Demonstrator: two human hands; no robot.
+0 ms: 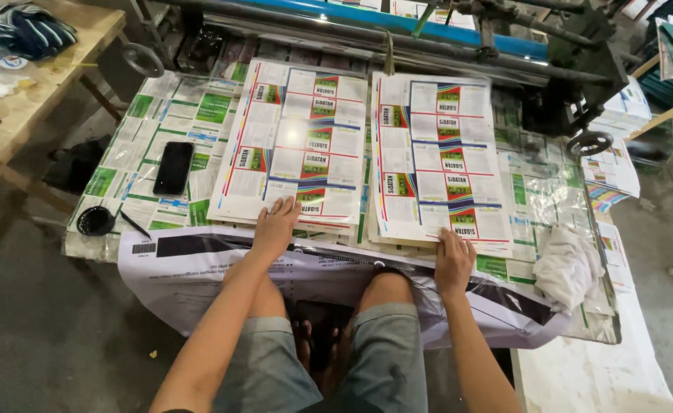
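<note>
**Mia:** Where are the two hands?

**Ben:** The left hand (275, 223) lies flat on the left stack of printed sheets (294, 141). Its fingers are spread out and press on the bottom edge. They grip nothing. The right hand (454, 261) lies on the bottom edge of the right stack of printed sheets (439, 157). Its fingers look a little bent, and I cannot tell if they pinch a sheet.

**Mia:** Which way do the stacks go from the fingers?

**Ben:** Each stack runs up toward 12 o'clock from its own hand. The long side points that way too. Each hand is nearest its own stack.

**Mia:** What do the sheets look like?

**Ben:** White, shiny, with rows of little labels in red, green and blue.

**Mia:** What else is there?

**Ben:** A black phone (173, 167) at 9 o'clock from the left stack, and a white cloth (570, 264) at 3 o'clock from the right hand.
</note>
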